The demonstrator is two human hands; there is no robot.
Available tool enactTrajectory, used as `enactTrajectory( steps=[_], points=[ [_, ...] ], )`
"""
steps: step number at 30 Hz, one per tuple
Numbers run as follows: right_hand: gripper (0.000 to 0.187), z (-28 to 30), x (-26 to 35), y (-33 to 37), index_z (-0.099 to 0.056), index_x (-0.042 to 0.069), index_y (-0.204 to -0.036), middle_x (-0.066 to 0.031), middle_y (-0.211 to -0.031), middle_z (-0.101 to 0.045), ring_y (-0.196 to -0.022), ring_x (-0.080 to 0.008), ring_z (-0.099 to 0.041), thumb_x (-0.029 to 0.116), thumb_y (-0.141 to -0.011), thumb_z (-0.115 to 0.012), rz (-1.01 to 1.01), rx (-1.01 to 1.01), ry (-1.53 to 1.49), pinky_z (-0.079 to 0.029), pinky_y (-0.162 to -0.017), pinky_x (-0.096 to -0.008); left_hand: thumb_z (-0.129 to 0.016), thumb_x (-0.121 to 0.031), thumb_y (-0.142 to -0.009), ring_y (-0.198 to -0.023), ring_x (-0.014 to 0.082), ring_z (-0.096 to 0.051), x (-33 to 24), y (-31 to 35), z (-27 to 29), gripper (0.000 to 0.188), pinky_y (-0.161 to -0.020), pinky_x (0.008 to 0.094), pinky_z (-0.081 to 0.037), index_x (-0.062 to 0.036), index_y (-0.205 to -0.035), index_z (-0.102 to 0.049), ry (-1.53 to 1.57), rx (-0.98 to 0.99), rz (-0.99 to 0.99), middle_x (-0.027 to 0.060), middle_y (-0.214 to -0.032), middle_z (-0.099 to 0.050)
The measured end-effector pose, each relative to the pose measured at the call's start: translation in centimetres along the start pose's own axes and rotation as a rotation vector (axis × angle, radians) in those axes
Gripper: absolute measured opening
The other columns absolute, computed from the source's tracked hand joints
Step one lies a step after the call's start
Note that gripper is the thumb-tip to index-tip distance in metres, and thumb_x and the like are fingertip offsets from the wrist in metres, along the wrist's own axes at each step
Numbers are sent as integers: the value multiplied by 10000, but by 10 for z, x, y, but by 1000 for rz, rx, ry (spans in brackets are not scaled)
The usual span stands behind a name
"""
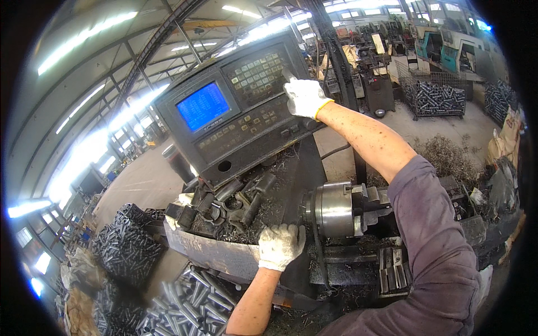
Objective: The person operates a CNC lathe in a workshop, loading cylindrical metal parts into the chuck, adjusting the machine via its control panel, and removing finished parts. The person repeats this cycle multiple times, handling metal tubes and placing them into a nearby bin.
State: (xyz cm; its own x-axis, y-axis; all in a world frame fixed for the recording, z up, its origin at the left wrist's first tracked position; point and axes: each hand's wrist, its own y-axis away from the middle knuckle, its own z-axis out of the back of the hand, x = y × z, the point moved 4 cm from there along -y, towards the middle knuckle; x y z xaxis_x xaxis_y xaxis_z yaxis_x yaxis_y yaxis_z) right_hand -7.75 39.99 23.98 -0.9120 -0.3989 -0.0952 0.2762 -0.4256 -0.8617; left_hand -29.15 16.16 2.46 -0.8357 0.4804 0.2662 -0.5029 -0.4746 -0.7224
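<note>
My right hand (pixel 305 98), in a white glove with a yellow cuff, is at the right side of a dark control panel (pixel 207 154), beside its keypad (pixel 256 74). Its fingers are curled, and a short grey piece (pixel 288 75) pokes up at their tips; its kind is unclear. On the panel a blue screen (pixel 203 106) is lit. Lower down, my gloved left hand (pixel 282 246) rests on the machine's front ledge with its fingers bent in. What lies under them is hidden. Right of it sits a shiny lathe chuck (pixel 334 210) with stepped jaws.
Greasy metal parts (pixel 235 204) lie on the ledge below the panel. Cut metal tubes (pixel 188 302) are heaped at lower left, near a dark pile of parts (pixel 126 241). A wire basket (pixel 437 98) of parts stands at far right, behind curly metal shavings (pixel 448 154).
</note>
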Motion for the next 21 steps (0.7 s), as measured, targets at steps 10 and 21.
enactTrajectory(
  steps=[10, 21],
  points=[
    [166, 11, 11, -2, -782, 47, -878, -207, -915, -761, -806, -365, -775, 163, -846, -667, 101, 68, 93, -614, -682, -467, -812, -287, -836, -547, 315, -614, -2, 0, 0, 283, -628, 468, -523, -168, -682, -607, -28, 7, 10, 66, -616, -595],
    [186, 25, 9, -26, -764, 63, -904, -241, -1054, -741, -880, -393, -774, 181, -826, -643, 67, 53, 44, -622, -729, -491, -825, -273, -824, -576, 291, -607, -3, 0, 3, 300, -632, 433, -504, -172, -688, -577, -47, -68, -7, 61, -631, -562]
  ],
)
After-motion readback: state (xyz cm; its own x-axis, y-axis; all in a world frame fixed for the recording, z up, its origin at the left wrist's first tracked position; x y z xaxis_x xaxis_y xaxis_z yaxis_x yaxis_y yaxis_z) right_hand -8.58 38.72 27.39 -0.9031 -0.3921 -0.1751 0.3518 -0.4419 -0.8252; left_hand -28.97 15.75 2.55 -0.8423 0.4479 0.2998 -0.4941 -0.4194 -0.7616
